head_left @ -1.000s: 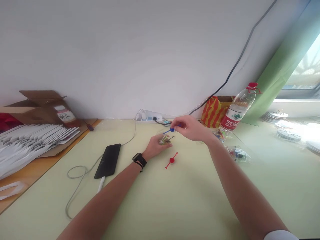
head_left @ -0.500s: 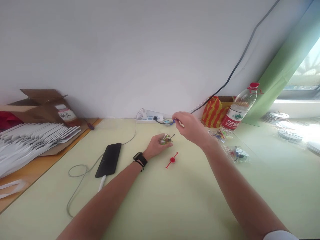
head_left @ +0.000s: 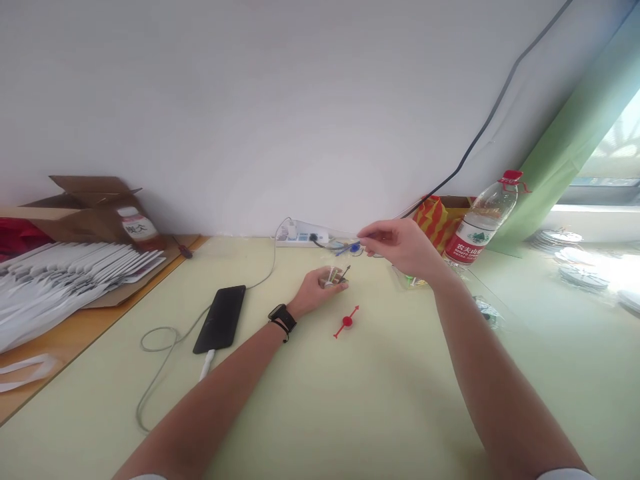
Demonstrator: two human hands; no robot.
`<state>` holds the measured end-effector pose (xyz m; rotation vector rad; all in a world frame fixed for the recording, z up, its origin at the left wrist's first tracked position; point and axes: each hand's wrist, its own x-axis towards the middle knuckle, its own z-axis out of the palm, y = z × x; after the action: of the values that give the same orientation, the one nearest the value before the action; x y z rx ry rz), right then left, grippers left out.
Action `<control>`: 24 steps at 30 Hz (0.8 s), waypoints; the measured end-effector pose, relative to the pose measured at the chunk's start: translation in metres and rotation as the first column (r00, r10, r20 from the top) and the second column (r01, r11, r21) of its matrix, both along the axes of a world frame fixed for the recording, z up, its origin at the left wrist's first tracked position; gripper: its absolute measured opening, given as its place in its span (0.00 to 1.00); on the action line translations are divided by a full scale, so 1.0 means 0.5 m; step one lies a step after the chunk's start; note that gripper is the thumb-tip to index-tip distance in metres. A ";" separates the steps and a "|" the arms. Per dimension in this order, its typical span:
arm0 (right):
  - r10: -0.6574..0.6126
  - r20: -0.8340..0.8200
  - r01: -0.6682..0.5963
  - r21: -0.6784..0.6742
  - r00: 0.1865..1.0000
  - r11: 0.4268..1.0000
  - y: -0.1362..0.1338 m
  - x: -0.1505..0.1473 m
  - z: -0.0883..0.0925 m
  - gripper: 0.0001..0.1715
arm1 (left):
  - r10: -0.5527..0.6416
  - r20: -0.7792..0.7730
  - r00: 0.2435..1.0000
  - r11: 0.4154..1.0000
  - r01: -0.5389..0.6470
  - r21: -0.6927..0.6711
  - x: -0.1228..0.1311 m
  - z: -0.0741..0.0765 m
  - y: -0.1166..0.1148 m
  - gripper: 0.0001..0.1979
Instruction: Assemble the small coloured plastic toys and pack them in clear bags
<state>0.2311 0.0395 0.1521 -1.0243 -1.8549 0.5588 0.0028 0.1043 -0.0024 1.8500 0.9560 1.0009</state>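
My left hand [head_left: 319, 291] rests on the table, fingers curled around a small clear container or bag [head_left: 332, 277] of thin pieces; which of the two it is I cannot tell. A dark arrow-shaped pointer [head_left: 345, 272] sticks up from it. My right hand [head_left: 395, 245] is raised farther back, thumb and fingers pinched. At its fingertips shows a blue arrow pointer [head_left: 354, 248] with a round middle, its far end hidden by the fingers. A red arrow pointer [head_left: 347, 322] with a round centre lies on the table between my forearms.
At left are a black phone [head_left: 220, 320] on a cable and stacked white items [head_left: 75, 273]. A power strip [head_left: 300, 237] sits by the wall. At right stand a large water bottle [head_left: 480, 220] and a bag of coloured pieces [head_left: 413, 280].
My right hand has shifted right, and more of the blue arrow pointer shows beside its fingertips. My left hand and the red pointer stay where they were; the view has shifted slightly.
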 end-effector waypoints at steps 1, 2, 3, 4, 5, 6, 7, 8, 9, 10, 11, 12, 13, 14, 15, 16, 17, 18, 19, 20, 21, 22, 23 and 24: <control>0.004 0.012 -0.004 -0.006 1.000 1.000 0.001 0.000 -0.001 0.10 | 0.013 0.012 1.000 1.000 -0.013 0.002 0.001 0.008 0.000 0.27; -0.007 0.030 0.007 0.005 1.000 1.000 0.004 -0.001 -0.003 0.10 | 0.031 0.031 0.999 0.999 -0.032 0.014 0.002 0.017 0.000 0.27; -0.030 0.050 0.028 0.031 0.998 0.999 0.006 -0.002 -0.006 0.11 | 0.052 0.058 0.997 0.998 -0.055 0.037 0.003 0.028 0.001 0.26; -0.052 0.072 0.047 0.065 0.996 0.997 0.009 -0.003 -0.008 0.11 | 0.068 0.092 0.993 0.995 -0.074 0.065 0.005 0.040 0.002 0.25; -0.069 0.092 0.059 0.102 0.993 0.993 0.011 -0.004 -0.010 0.11 | 0.074 0.132 0.989 0.992 -0.087 0.092 0.007 0.053 0.003 0.24; -0.078 0.110 0.063 0.139 0.991 0.988 0.013 -0.005 -0.012 0.10 | 0.068 0.166 0.984 0.990 -0.088 0.114 0.010 0.065 0.003 0.24; -0.080 0.127 0.058 0.172 0.989 0.983 0.015 -0.006 -0.014 0.10 | 0.056 0.191 0.980 0.988 -0.081 0.130 0.012 0.076 0.004 0.24; -0.076 0.146 0.046 0.196 0.986 0.980 0.016 -0.007 -0.015 0.10 | 0.044 0.204 0.978 0.987 -0.074 0.141 0.013 0.087 0.004 0.25; -0.070 0.168 0.034 0.211 0.983 0.977 0.018 -0.008 -0.017 0.10 | 0.036 0.205 0.978 0.986 -0.068 0.151 0.015 0.096 0.004 0.25; -0.068 0.191 0.025 0.219 0.979 0.975 0.019 -0.008 -0.019 0.10 | 0.033 0.199 0.979 0.985 -0.066 0.162 0.015 0.104 0.003 0.24; -0.068 0.213 0.019 0.223 0.975 0.975 0.020 -0.009 -0.021 0.10 | 0.032 0.185 0.982 0.982 -0.065 0.175 0.015 0.111 0.002 0.24; -0.070 0.236 0.016 0.223 0.969 0.975 0.021 -0.009 -0.024 0.10 | 0.033 0.167 0.985 0.979 -0.065 0.193 0.015 0.117 0.001 0.23; -0.074 0.258 0.015 0.222 0.963 0.975 0.021 -0.010 -0.026 0.10 | 0.035 0.150 0.988 0.975 -0.067 0.211 0.014 0.122 -0.001 0.22; -0.077 0.281 0.015 0.218 0.957 0.976 0.022 -0.011 -0.028 0.10 | 0.038 0.132 0.990 0.972 -0.068 0.225 0.013 0.126 -0.003 0.21; -0.076 0.304 0.011 0.209 0.950 0.978 0.021 -0.012 -0.030 0.10 | 0.044 0.116 0.992 0.969 -0.071 0.238 0.012 0.130 -0.006 0.19; -0.066 0.329 0.002 0.193 0.942 0.981 0.020 -0.013 -0.032 0.10 | 0.055 0.102 0.993 0.964 -0.079 0.252 0.011 0.133 -0.008 0.18; -0.049 0.352 -0.012 0.169 0.935 0.986 0.019 -0.013 -0.032 0.10 | 0.069 0.095 0.993 0.959 -0.093 0.269 0.010 0.136 -0.010 0.17; -0.027 0.372 -0.027 0.140 0.928 0.990 0.017 -0.013 -0.032 0.10 | 0.085 0.091 0.992 0.950 -0.108 0.291 0.009 0.139 -0.013 0.16; -0.005 0.385 -0.041 0.111 0.923 0.993 0.015 -0.012 -0.031 0.09 | 0.098 0.083 0.992 0.940 -0.120 0.321 0.008 0.143 -0.015 0.15; 0.014 0.393 -0.051 0.084 0.920 0.995 0.014 -0.011 -0.029 0.09 | 0.105 0.068 0.992 0.926 -0.123 0.358 0.007 0.147 -0.017 0.13; 0.026 0.397 -0.055 0.062 0.918 0.997 0.012 -0.009 -0.027 0.09 | 0.105 0.040 0.994 0.910 -0.112 0.398 0.006 0.152 -0.020 0.11; 0.031 0.398 -0.053 0.046 0.917 0.998 0.011 -0.007 -0.025 0.09 | 0.098 -0.004 0.995 0.896 -0.087 0.435 0.004 0.157 -0.022 0.09; 0.030 0.397 -0.048 0.036 0.917 0.998 0.010 -0.005 -0.023 0.09 | 0.088 -0.060 0.994 0.885 -0.051 0.463 0.001 0.163 -0.025 0.10; 0.029 0.396 -0.044 0.029 0.918 0.999 0.011 -0.003 -0.022 0.09 | 0.078 -0.123 0.989 0.878 -0.010 0.478 -0.002 0.168 -0.027 0.11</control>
<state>0.2297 0.0448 0.1413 -1.1431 -2.2339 0.3521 0.0018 0.0908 0.0818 2.3408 0.8882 1.2309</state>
